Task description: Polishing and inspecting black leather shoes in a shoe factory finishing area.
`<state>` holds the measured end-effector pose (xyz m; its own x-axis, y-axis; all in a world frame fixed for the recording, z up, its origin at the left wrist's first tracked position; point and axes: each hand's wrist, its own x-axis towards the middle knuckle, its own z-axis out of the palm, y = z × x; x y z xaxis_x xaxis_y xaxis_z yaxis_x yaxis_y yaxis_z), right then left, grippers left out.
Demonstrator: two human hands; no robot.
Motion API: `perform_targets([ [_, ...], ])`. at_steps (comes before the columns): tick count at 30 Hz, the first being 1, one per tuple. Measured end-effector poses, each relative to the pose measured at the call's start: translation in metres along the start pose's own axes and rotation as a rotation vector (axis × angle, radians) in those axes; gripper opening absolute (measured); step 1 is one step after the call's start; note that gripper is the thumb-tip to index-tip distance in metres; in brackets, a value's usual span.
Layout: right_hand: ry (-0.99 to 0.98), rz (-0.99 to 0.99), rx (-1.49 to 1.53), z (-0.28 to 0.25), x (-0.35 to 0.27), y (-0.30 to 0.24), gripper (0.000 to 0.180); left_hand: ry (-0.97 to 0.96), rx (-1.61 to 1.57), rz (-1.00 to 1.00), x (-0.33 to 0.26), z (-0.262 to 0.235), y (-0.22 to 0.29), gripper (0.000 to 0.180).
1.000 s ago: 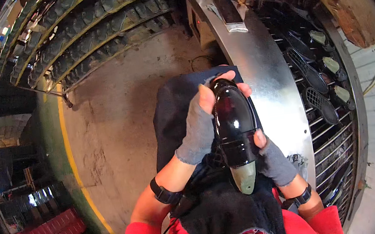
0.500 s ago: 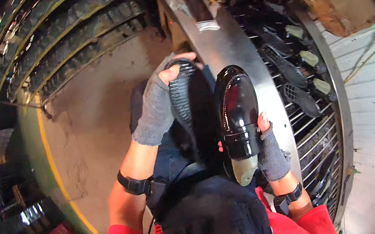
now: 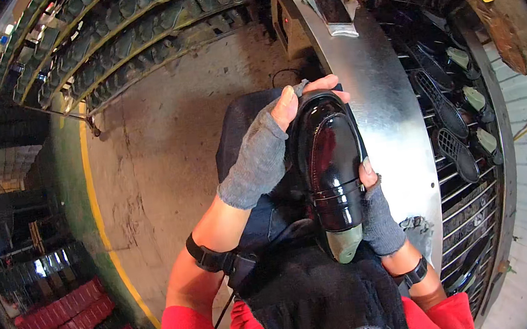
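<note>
A glossy black shoe upper on a pale green shoe last lies over my lap, toe pointing away from me. My right hand grips it from the right near the heel, thumb on its side. A black shoe sole sits under the upper; only its dark rim shows round the toe and left side. My left hand holds the sole at the toe end, thumb on the near side and fingers reaching over the tip. Both hands wear grey fingerless gloves.
On my right runs a metal bench top with a dark flat object at its far end. Beyond it, a barred rack carries black soles and lasted shoes. Shelves of shoes stand far left.
My left hand has brought the sole rightward from beside the shoe to under it, meeting at the toe. The ribbed inner face of the sole is now hidden. My view has shifted left.
</note>
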<state>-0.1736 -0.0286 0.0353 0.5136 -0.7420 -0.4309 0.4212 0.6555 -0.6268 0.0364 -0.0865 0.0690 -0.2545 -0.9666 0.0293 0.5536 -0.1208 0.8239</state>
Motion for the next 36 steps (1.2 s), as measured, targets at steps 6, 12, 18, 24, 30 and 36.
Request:
perform_targets([
  [6, 0.008, -0.024, -0.039, 0.005, -0.003, -0.004, 0.069, -0.019, 0.013, -0.033, -0.002, 0.004, 0.004, 0.075],
  [12, 0.051, -0.021, -0.066, -0.001, -0.007, 0.001, 0.071, -0.078, 0.16, 0.024, -0.012, 0.011, 0.008, 0.075],
  [18, 0.078, 0.065, -0.099, 0.009, -0.015, -0.001, 0.074, -0.037, 0.564, 0.021, -0.04, 0.02, 0.035, 0.085],
  [24, 0.053, 0.045, -0.029, 0.008, -0.015, 0.009, 0.072, -0.095, 0.483, -0.061, -0.046, 0.017, 0.041, 0.091],
  [30, -0.075, -0.016, -0.421, 0.014, -0.017, -0.007, 0.065, -0.056, 0.509, 0.036, -0.072, 0.021, 0.036, 0.091],
  [36, -0.273, -0.321, -0.71, -0.008, -0.026, -0.017, 0.068, 0.314, 0.238, 0.246, -0.082, 0.028, 0.054, 0.12],
])
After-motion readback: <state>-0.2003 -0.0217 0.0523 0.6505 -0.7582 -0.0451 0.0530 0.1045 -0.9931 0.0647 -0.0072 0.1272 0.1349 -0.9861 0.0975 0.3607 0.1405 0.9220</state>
